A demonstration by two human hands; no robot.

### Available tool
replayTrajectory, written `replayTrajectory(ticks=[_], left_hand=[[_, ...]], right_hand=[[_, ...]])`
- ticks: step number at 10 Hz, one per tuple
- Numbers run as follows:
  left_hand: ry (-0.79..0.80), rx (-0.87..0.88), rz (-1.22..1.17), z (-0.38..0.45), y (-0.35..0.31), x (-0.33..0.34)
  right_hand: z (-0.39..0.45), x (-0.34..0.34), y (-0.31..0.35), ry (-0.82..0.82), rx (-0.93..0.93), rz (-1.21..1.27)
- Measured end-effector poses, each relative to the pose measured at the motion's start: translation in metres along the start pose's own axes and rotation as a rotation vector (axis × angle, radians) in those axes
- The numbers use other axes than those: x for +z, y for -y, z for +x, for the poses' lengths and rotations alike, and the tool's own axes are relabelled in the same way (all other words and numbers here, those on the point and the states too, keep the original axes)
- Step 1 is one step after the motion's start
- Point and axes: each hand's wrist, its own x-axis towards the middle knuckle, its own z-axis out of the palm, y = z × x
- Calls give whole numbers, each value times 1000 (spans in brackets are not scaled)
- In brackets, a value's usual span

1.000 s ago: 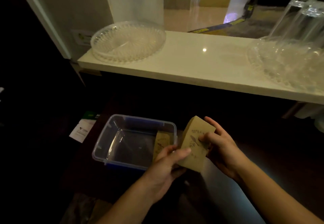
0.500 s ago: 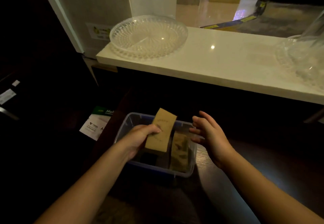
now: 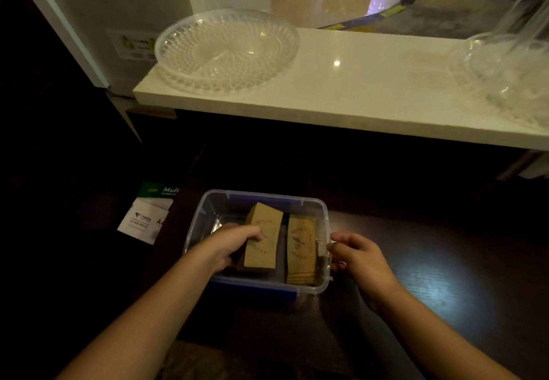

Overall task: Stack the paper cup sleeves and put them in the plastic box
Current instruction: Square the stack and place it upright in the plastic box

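A clear plastic box with a blue base sits on the dark table in front of me. My left hand reaches into it and grips a flat stack of brown paper cup sleeves, tilted up inside the box. A second stack of brown sleeves lies along the box's right side. My right hand rests at the box's right rim, fingers curled on its edge; how firmly it grips is unclear.
A white stone counter runs across above the table. On it stand a clear patterned plastic dish at left and more clear plasticware at right. A green-and-white leaflet lies left of the box.
My left hand has lowered the sleeve stack deeper into the box. My right hand came down from open in the air to the box's right rim.
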Motion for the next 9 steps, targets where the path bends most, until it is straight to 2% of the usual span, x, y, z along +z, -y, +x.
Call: replayTrajectory(ticks=[5, 7, 8, 9], left_hand=[[-26, 102, 158, 13, 9, 21], [-16, 113, 166, -2, 0, 25], [-24, 142, 176, -14, -4, 24], [-159, 341, 223, -28, -10, 28]], right_hand=[[2, 7, -9, -115, -38, -76], [-3, 7, 4, -133, -48, -208], [-13, 3, 19, -142, -108, -375], [-32, -8, 48, -213, -271, -519]])
